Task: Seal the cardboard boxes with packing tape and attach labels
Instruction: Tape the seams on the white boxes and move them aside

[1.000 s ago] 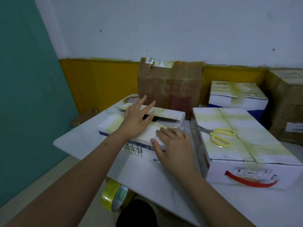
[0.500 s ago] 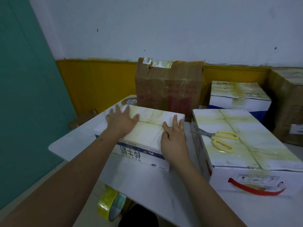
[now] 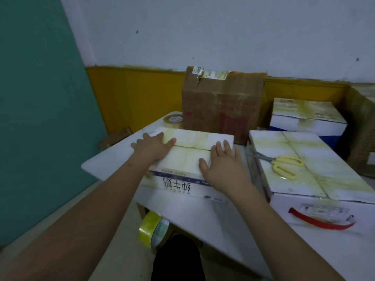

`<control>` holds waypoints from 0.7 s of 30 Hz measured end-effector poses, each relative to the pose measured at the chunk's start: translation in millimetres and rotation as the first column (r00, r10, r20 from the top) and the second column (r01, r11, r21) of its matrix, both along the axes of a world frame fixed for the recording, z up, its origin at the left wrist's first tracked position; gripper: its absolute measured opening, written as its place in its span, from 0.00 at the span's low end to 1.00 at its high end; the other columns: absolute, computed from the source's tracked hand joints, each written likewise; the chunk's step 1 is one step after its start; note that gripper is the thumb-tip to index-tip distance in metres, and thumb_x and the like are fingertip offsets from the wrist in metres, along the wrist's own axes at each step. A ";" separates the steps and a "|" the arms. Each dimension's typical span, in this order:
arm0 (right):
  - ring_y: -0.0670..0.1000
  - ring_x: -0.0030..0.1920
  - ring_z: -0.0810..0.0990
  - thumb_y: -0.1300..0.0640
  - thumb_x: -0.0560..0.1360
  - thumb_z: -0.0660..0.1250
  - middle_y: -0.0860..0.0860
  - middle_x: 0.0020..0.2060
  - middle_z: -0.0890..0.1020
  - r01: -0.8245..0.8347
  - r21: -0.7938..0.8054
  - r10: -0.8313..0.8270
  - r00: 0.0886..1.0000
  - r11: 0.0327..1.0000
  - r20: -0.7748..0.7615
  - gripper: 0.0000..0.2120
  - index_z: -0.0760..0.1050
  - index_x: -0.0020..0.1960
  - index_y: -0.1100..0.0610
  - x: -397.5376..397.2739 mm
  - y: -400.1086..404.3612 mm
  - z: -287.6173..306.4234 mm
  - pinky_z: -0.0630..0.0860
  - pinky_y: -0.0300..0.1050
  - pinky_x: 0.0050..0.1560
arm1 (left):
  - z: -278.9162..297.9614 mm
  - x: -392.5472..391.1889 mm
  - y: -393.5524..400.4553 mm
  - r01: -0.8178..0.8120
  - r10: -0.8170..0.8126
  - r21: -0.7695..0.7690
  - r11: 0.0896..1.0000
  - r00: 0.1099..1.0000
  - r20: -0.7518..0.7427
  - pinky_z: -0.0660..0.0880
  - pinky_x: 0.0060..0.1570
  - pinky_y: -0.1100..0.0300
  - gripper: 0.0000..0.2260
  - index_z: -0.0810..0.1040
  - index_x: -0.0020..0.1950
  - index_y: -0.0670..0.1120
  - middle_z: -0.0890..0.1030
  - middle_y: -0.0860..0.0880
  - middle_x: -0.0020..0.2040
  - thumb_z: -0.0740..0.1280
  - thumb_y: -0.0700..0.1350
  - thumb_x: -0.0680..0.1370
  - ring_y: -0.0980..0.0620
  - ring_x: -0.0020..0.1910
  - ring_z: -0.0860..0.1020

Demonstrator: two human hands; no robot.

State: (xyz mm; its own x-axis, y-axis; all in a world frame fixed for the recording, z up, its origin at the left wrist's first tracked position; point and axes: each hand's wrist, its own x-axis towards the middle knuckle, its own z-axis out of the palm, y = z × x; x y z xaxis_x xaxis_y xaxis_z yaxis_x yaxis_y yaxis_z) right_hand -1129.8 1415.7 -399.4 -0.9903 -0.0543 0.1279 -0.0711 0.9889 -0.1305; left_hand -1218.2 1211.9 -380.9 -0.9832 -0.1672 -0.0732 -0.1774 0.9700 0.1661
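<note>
A flat white box with blue print on its near side lies on the white table, its top flaps down and meeting along a seam. My left hand presses flat on the box's left part, fingers spread. My right hand presses flat on its right part, fingers straight. A roll of yellowish packing tape sits below the table's near edge, by my dark-clothed knee. Another tape roll lies flat at the table's far corner.
A larger white box with a red handle stands to the right, yellow scissors on top of it. A tall brown carton with labels stands behind. Another white box and a brown carton are at the far right.
A second ago one top flap stood partly up under my left hand. Both hands pressed the flaps down and slid apart to the box's left and right parts.
</note>
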 end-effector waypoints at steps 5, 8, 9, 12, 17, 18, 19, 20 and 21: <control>0.55 0.56 0.79 0.56 0.77 0.55 0.55 0.50 0.84 -0.434 -0.163 0.188 0.659 0.886 -0.728 0.18 0.82 0.47 0.60 46.9 -23.1 -10.9 0.67 0.54 0.71 | -13.9 103.3 -30.1 0.039 0.054 0.123 0.992 0.741 -0.670 0.67 0.55 0.47 0.20 0.72 0.62 0.44 0.74 0.43 0.58 0.60 0.58 0.80 0.42 0.57 0.72; 0.53 0.36 0.75 0.58 0.74 0.59 0.52 0.33 0.78 -0.639 0.038 0.493 0.552 0.768 -0.672 0.10 0.76 0.37 0.57 67.6 -48.0 -39.7 0.73 0.46 0.43 | -47.6 159.6 -36.1 0.012 0.314 0.579 0.816 0.831 -0.460 0.72 0.48 0.52 0.14 0.70 0.53 0.42 0.75 0.43 0.52 0.69 0.50 0.78 0.45 0.49 0.75; 0.52 0.34 0.75 0.57 0.74 0.59 0.51 0.31 0.77 -0.662 0.077 0.571 0.574 0.745 -0.587 0.11 0.75 0.36 0.56 65.3 -52.0 -51.4 0.71 0.45 0.39 | -61.4 163.8 -37.3 -0.082 0.343 0.695 0.714 0.907 -0.245 0.75 0.51 0.51 0.14 0.72 0.53 0.40 0.77 0.42 0.52 0.70 0.50 0.79 0.45 0.49 0.77; 0.49 0.36 0.77 0.54 0.74 0.56 0.47 0.34 0.79 -0.645 -0.097 0.559 0.718 0.758 -0.414 0.13 0.77 0.37 0.53 54.1 -55.2 -71.7 0.71 0.41 0.34 | -87.5 164.9 -35.4 -0.299 0.260 0.862 0.409 0.944 0.204 0.80 0.54 0.51 0.19 0.76 0.61 0.39 0.81 0.41 0.57 0.71 0.52 0.78 0.45 0.54 0.81; 0.43 0.39 0.77 0.59 0.73 0.58 0.42 0.37 0.82 -0.485 -0.481 0.364 0.872 0.730 -0.328 0.13 0.79 0.37 0.49 46.6 -45.1 -73.8 0.71 0.40 0.40 | -80.7 163.1 -38.3 -0.389 0.056 0.877 0.284 0.919 0.389 0.73 0.26 0.65 0.07 0.79 0.48 0.42 0.82 0.48 0.36 0.70 0.46 0.79 0.55 0.29 0.77; 0.43 0.39 0.77 0.59 0.72 0.58 0.42 0.37 0.82 -0.466 -0.517 0.359 0.884 0.718 -0.298 0.14 0.79 0.36 0.48 46.3 -43.7 -73.2 0.72 0.40 0.41 | -72.1 161.6 -41.1 -0.467 0.002 0.844 0.263 0.876 0.483 0.70 0.22 0.66 0.09 0.77 0.43 0.43 0.79 0.49 0.31 0.69 0.46 0.80 0.56 0.24 0.73; 0.43 0.38 0.78 0.59 0.72 0.58 0.42 0.36 0.82 -0.452 -0.539 0.359 0.892 0.710 -0.275 0.14 0.79 0.36 0.47 46.6 -42.6 -72.9 0.73 0.41 0.41 | -64.3 158.3 -45.1 -0.531 -0.044 0.808 0.255 0.828 0.559 0.67 0.20 0.67 0.11 0.75 0.40 0.45 0.76 0.50 0.28 0.68 0.46 0.81 0.57 0.21 0.70; 0.43 0.37 0.77 0.60 0.72 0.58 0.42 0.36 0.82 -0.443 -0.548 0.363 0.896 0.709 -0.255 0.15 0.79 0.35 0.47 48.1 -42.3 -72.4 0.73 0.41 0.40 | -56.5 155.6 -47.1 -0.566 -0.071 0.775 0.281 0.793 0.605 0.65 0.19 0.67 0.13 0.73 0.38 0.45 0.74 0.50 0.26 0.67 0.46 0.81 0.57 0.20 0.68; 0.42 0.36 0.76 0.61 0.73 0.59 0.42 0.35 0.82 -0.447 -0.545 0.371 0.894 0.709 -0.251 0.15 0.79 0.35 0.47 49.8 -42.5 -71.3 0.72 0.41 0.39 | -50.1 151.8 -48.3 -0.578 -0.087 0.744 0.335 0.768 0.635 0.65 0.19 0.67 0.14 0.72 0.36 0.45 0.73 0.51 0.25 0.66 0.46 0.81 0.58 0.19 0.68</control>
